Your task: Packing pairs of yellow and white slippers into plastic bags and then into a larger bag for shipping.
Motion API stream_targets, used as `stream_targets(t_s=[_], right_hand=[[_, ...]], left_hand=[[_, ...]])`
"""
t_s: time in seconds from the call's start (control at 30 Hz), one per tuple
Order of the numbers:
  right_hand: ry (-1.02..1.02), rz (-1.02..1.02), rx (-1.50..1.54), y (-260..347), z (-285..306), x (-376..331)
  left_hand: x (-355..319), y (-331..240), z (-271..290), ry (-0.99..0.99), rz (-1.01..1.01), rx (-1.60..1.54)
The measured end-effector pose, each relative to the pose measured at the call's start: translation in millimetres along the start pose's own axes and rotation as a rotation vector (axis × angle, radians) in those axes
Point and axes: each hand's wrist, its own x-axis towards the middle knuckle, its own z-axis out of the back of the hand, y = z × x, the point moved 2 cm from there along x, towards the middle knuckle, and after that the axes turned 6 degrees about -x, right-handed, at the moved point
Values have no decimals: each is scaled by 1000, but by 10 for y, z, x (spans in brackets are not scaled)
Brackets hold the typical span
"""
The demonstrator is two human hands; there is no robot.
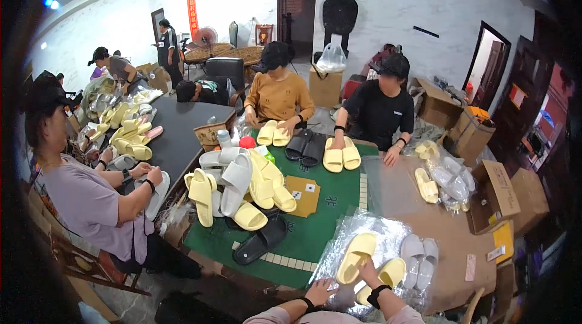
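Working at a slipper-strewn table [454, 242] in a white-walled room [388, 8], gripping a yellow slipper [353, 256] with right hand [368, 273], spreading left hand [319, 292].

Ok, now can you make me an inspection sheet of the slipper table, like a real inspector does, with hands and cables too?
Surface: brown table beside a green mat
Job's things: two yellow slippers on clear plastic bags; grey slippers beside them
Clutter: mixed slipper pile, open cardboard box, yellow envelope
Hands: left hand spread on the bags; right hand touching one yellow slipper, grip unclear
Cables: nothing seen
Surroundings: person in black and person in orange across the table
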Motion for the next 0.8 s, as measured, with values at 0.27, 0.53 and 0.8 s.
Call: stream_targets(t_s=[0.27,0.53,0.8], right_hand=[[-412,-49,-235,34,25,-547],[-472,-26,69,42,-54,-706],[-343,93,-70,219,155,-348]], left_hand=[[24,-47,34,-27,2,18],[-1,-85,60,85,41,13],[10,-76,143,91,78,5]])
